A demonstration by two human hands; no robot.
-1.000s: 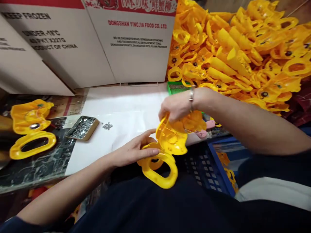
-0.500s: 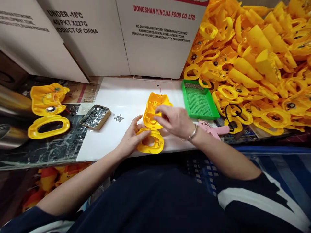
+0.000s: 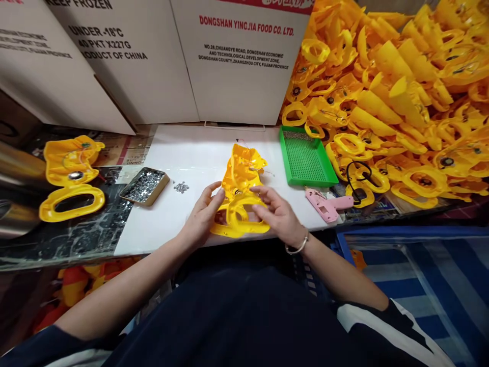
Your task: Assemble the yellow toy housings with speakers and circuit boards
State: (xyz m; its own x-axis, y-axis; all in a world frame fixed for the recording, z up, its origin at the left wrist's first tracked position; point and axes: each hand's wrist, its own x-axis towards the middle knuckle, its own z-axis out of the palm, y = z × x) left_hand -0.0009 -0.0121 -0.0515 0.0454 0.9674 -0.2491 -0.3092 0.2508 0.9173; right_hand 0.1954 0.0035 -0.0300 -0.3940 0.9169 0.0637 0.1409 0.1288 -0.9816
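Between my hands, over the white sheet, are yellow plastic shell parts [image 3: 241,176] with overlapping oval handle loops [image 3: 248,228] at their near end. Thin wires stick out at the far end. My left hand [image 3: 202,214] grips the left edge of the handle part, thumb on top and fingers partly hidden beneath. On the opposite side, my right hand [image 3: 278,214] has its curled fingers and thumb on the loop of a yellow shell half. How the two parts fit together inside is hard to make out.
A box of small metal pieces [image 3: 145,186] sits left, beside a little heap of them [image 3: 181,187]. At right are a green tray [image 3: 309,158], a pink glue gun [image 3: 328,204] and a large pile of yellow shells [image 3: 382,112]. Another shell [image 3: 72,160] lies far left. Cartons [image 3: 237,92] stand behind.
The yellow parts went from near my lap onto the white sheet. My right hand moved from the far shell end down to the handle loop, and a second loop now overlaps the first.
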